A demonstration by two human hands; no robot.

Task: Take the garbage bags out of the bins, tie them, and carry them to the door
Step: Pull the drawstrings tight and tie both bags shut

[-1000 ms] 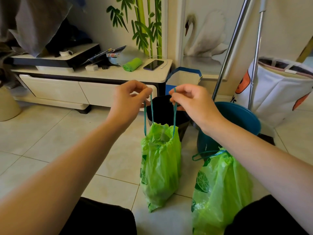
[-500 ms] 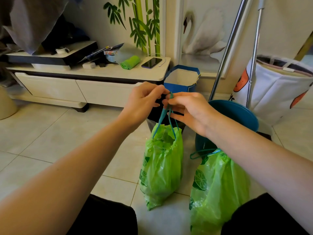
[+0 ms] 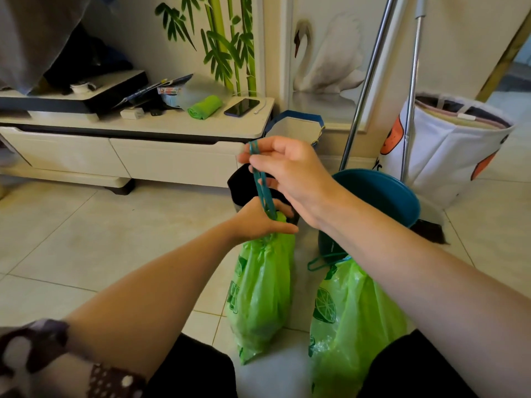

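no legible writing; lime prints on both bags. left hand [image 3: 260,218] now lower, gripping neck of green bag [image 3: 260,297], upright on floor before black bin [image 3: 244,185]. right hand [image 3: 290,170] raised, pinching teal drawstrings [image 3: 263,191] taut, near vertical. second bag [image 3: 353,320] stands right, beside teal bin [image 3: 382,193].

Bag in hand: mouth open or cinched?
Cinched. The left hand grips the gathered neck of the green bag, and the right hand pulls the teal drawstring taut above it. Whether it is knotted, cannot tell.
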